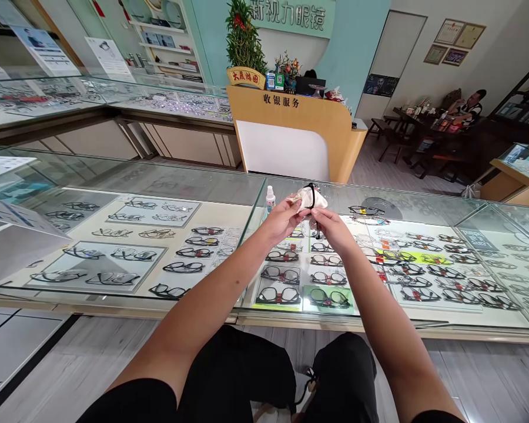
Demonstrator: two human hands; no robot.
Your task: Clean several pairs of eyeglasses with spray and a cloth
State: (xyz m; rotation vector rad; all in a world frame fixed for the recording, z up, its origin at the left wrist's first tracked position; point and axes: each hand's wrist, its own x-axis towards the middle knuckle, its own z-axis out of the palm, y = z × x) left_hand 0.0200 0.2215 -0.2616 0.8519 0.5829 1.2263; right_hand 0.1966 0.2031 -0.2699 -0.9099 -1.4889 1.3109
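Over the glass counter my left hand (292,211) is closed on a pale cloth (320,198), which is bunched around a pair of black-framed eyeglasses (312,192). My right hand (330,223) grips the eyeglasses from the other side, its fingers pinched low on the frame. Much of the frame is hidden by the cloth and fingers. A small white spray bottle (270,201) stands upright just left of my left hand. To the right of my hands, a black-framed pair of eyeglasses (366,210) lies near the far edge of the counter.
Rows of spectacles (328,277) are displayed beneath the glass countertop (242,194). A folded white card (17,244) stands at the left. Beyond the counter is a wooden cashier desk (291,106) with a plant on it. A person (469,108) sits at a dark table back right.
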